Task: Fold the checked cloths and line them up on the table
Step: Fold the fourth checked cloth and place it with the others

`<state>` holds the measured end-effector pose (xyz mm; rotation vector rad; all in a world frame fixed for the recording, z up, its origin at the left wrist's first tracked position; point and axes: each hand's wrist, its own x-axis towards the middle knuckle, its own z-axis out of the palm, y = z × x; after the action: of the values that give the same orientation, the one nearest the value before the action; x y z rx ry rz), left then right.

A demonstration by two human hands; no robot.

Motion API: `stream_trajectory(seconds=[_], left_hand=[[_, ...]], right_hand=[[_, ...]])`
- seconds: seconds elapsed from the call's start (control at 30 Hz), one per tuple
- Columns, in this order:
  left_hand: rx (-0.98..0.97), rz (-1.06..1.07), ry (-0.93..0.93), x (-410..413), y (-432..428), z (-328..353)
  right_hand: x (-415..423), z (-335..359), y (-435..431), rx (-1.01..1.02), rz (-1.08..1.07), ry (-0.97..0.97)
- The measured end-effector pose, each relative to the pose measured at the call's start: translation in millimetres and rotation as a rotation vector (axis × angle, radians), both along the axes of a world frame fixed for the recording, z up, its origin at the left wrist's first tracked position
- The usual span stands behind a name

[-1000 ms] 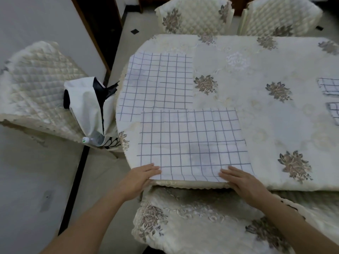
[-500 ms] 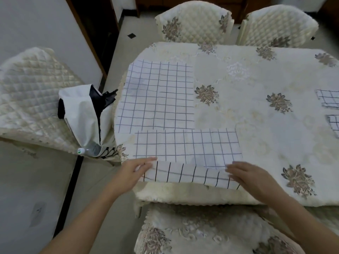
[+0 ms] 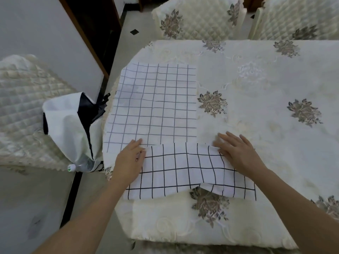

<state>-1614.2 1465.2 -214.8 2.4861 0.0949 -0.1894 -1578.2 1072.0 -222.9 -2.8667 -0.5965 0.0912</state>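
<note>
My left hand [image 3: 128, 162] has the far left corner of the near checked cloth [image 3: 183, 173] nipped between thumb and forefinger. My right hand [image 3: 238, 154] lies flat with the fingers straight and spread, pressing the far right corner down. The hands are well apart, one at each end of the doubled-over edge.

This cloth lies at the near edge of the surface [image 3: 256, 74], folded in half towards the far side. Its far edge just laps the second checked cloth [image 3: 154, 107], which lies spread out flat at the far left. A white and black bag [image 3: 67, 129] slumps on the quilted chair [image 3: 27, 107] to my left.

I judge the cloth to be thin, light and quite limp. It drapes and holds no shape, and the near fold line is wavy, with a dip in the middle where the layers have not met. Nothing here will break, but a light cloth on an embroidered cover will likely drag and wrinkle if it is pushed. I would rather lift it than slide it.

The best hold is at the corners, both layers pinched together, keeping the edge taut between my hands. A flat palm then smooths the crease outwards
</note>
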Motion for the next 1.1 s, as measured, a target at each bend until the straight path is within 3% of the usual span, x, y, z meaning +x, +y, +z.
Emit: stream_trajectory(seconds=[0.27, 0.4, 0.6, 0.73, 1.1], left_hand=[[0.205, -0.061, -0.360, -2, -11, 5], [0.168, -0.310, -0.432, -49, -46, 39], [0.421, -0.549, -0.218, -102, -69, 20], [0.512, -0.521, -0.105, -106, -68, 4], [0.622, -0.477, -0.079, -93, -63, -3]], right_hand=[[8, -24, -4, 0.063, 0.008, -0.051], [-14, 0, -7, 0.058, -0.038, -0.074], [-107, 18, -8, 0.025, 0.051, -0.083], [-136, 5, 0, -0.099, 0.009, -0.088], [-132, -15, 34, -0.254, -0.168, -0.107]])
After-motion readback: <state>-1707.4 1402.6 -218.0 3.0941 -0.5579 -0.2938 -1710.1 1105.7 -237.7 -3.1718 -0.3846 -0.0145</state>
